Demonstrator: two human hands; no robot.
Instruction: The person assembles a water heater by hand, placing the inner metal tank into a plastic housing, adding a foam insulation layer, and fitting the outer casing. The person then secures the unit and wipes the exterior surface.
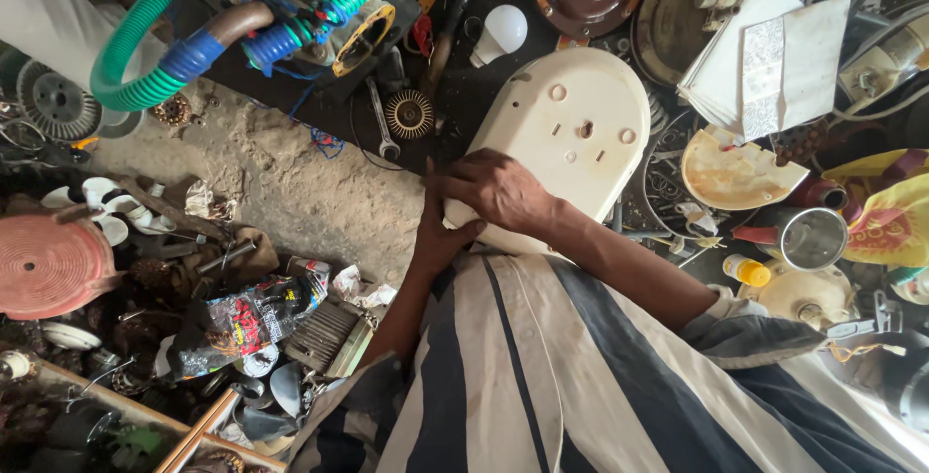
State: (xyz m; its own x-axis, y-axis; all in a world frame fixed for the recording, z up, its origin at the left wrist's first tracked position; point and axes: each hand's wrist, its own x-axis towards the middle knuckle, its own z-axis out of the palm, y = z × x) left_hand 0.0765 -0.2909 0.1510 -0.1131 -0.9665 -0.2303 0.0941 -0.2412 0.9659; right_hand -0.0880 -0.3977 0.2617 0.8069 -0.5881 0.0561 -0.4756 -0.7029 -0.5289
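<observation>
A cream plastic appliance base (571, 115), oval with several small holes, lies flat side up in front of me. My right hand (498, 191) rests on its near left edge with fingers curled over the rim. Underneath, my left hand (440, 231) grips the same near edge from below, partly hidden by the right hand. My striped shirt fills the lower middle of the view.
A white light bulb (501, 32), a wrench (380, 120) and a small toothed rotor (409, 113) lie beyond the base. Green and blue hoses (135, 67) curve at top left. Folded papers (764, 52) sit at top right. Scrap parts and a red disc (48, 265) crowd the left.
</observation>
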